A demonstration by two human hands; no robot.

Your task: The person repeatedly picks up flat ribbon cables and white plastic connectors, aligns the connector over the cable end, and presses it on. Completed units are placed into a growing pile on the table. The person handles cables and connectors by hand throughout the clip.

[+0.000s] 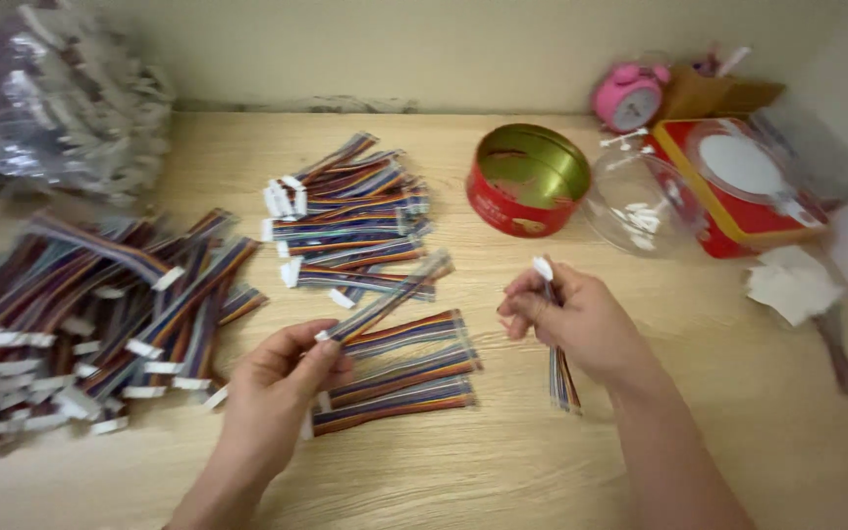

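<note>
Left hand pinches one rainbow ribbon cable by its white end, right hand grips another cable hanging down, both over the middle of the worktop. Looks like a small neat stack sits toward the back edge and a few rows between the hands, but the big loose pile at the left edge still looks unsorted, so I'd guess plenty is left
</note>
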